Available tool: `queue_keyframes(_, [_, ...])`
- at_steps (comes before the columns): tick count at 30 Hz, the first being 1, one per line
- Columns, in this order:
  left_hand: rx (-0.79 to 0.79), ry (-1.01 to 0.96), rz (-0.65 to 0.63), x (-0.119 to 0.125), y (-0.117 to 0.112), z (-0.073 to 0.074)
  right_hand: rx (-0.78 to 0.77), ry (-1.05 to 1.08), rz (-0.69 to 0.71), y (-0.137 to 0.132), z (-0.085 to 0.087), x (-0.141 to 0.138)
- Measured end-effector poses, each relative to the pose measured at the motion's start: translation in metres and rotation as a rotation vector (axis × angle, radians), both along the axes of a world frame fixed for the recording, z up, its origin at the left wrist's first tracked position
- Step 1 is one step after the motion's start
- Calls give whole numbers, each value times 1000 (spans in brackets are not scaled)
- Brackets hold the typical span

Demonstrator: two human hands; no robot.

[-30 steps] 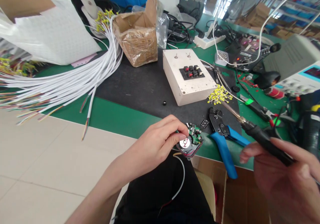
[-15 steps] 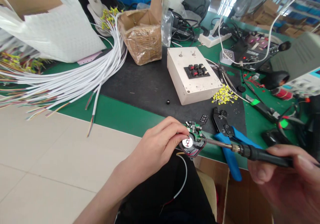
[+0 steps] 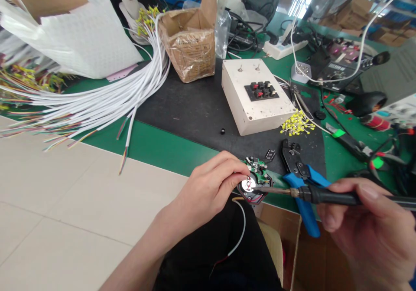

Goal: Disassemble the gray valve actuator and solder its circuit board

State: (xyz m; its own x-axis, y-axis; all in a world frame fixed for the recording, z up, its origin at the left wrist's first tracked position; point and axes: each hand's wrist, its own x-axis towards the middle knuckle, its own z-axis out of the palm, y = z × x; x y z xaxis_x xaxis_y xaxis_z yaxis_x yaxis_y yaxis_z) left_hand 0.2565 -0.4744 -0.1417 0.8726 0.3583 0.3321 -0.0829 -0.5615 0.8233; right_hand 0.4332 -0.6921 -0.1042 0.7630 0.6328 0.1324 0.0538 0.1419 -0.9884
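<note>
A green workbench (image 3: 152,145) carries a black mat (image 3: 195,109) across its middle. At the near edge, the left hand (image 3: 208,189) pinches a small round circuit assembly (image 3: 255,182) between its fingertips. The right hand (image 3: 367,226) is closed around a soldering iron (image 3: 325,194), whose tip touches the assembly's silver centre. Blue-handled pliers (image 3: 300,182) lie just right of the assembly. Farther back stands a cream switch box (image 3: 256,96), with yellow components (image 3: 297,124) beside it. A bundle of white cables (image 3: 97,102) fans out at far left.
</note>
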Motion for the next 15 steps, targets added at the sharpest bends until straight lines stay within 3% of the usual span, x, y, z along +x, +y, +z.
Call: queue_keyframes(15, [3, -24, 9, 1, -1, -2, 1, -26, 67, 0, -2, -2])
